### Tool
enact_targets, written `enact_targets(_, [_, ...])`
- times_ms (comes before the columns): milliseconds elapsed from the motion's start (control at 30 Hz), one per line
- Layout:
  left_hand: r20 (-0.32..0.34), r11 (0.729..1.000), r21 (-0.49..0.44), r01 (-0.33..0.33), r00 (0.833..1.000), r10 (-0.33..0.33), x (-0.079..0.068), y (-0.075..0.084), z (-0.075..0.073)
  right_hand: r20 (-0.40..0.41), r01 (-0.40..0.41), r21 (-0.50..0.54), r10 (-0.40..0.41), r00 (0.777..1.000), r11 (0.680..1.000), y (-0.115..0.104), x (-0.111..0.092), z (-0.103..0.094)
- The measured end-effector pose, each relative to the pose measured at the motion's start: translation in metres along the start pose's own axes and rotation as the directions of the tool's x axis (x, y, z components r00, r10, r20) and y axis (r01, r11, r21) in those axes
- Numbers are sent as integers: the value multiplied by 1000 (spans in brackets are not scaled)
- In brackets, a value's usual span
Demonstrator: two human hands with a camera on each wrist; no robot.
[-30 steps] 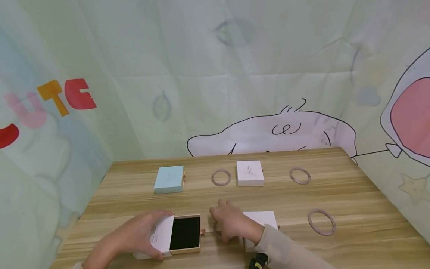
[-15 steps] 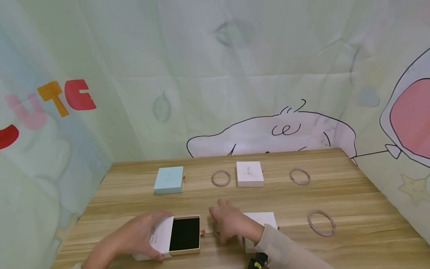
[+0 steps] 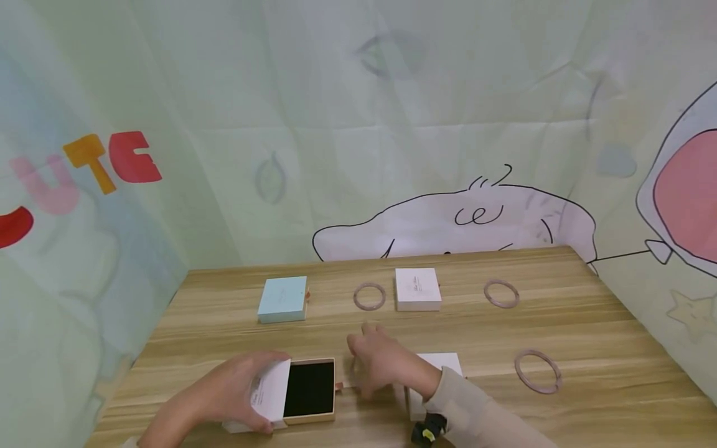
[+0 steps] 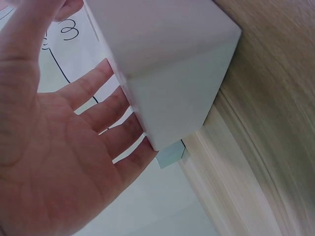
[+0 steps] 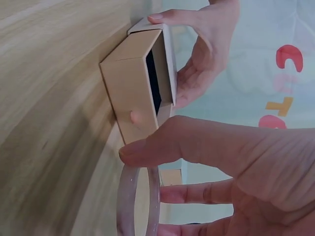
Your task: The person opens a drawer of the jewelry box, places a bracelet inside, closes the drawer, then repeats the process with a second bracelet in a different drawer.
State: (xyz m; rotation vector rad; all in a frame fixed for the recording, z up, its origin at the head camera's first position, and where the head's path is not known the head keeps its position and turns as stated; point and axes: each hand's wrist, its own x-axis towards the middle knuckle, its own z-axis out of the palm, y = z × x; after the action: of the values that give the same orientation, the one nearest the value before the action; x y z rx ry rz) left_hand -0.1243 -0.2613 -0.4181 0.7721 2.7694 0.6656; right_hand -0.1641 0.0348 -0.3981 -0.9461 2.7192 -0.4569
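My left hand (image 3: pixel 232 386) grips the white sleeve of a drawer-style jewelry box (image 3: pixel 271 393), thumb on the near side and fingers at the far side. The box's drawer (image 3: pixel 334 398) is pulled partly out to the right, showing a black lining and a small ribbon tab. Just right of it, my right hand (image 3: pixel 383 361) pinches a pale purple bangle (image 5: pixel 127 201) between thumb and fingers. In the right wrist view the bangle stands on edge near the drawer front; the hand mostly hides it in the head view.
Behind the hands are a light blue box (image 3: pixel 282 298), a bangle (image 3: pixel 370 307), a white box (image 3: pixel 417 289) and another bangle (image 3: pixel 501 305). A further bangle (image 3: pixel 538 391) lies at right. My right forearm passes over another white box (image 3: pixel 442 361). A printed curtain (image 3: pixel 252 155) surrounds the wooden table (image 3: pixel 476 330).
My right hand has shifted slightly up and left in the head view, and the bangle under it has moved with it. The left hand and the pulled-out box stay in place.
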Motion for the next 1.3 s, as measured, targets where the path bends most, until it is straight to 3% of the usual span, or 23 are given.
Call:
enact_targets(400, [-22,1000,-1,-27,999,27,-2,-1,0,10,-11,7,11,1000,1000,-9,5,-7])
enact_targets(700, [-29,1000,-7,-28,999,28,-1,0,0,0,32,-29,-32,999,999,-15,9,-10])
enact_targets(1033, [-12,1000,-23,-21,1000,21,0,1,0,11,21,34,-22,1000,999,-25,11,-11])
enact_targets(1300, [-33,999,-2,-35,999,35,-1,0,0,6,56,15,-56,998,998,-32,15,-10])
